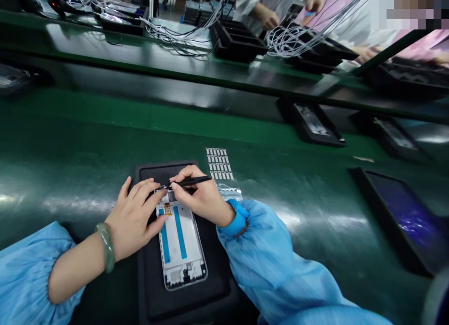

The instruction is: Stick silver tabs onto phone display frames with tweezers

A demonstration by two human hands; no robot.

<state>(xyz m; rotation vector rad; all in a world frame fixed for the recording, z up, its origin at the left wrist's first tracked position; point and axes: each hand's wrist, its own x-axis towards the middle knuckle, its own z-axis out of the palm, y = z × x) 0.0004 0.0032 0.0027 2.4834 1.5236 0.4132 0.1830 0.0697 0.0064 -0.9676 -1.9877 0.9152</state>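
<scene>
A phone frame (191,241) with two blue adhesive strips lies in a black foam tray (149,283). My left hand (135,213) rests along its upper left edge, fingers spread, fingertips touching the frame's top end and side. In my right hand (199,196) are pinched black tweezers (196,179), their tip at the top end of the frame. Whether the tip grips a small part there is hidden by the fingers. Just beyond my right hand lies a sheet of small white stickers (219,163), with a clear plastic piece (229,192) below it.
To the right lies a black tray (372,213) with a purple-blue shiny sheet. Further trays with phone frames (312,120) sit on the belt at the back. Behind a rail are black bins (238,39), white cables (291,39) and co-workers' hands (268,17).
</scene>
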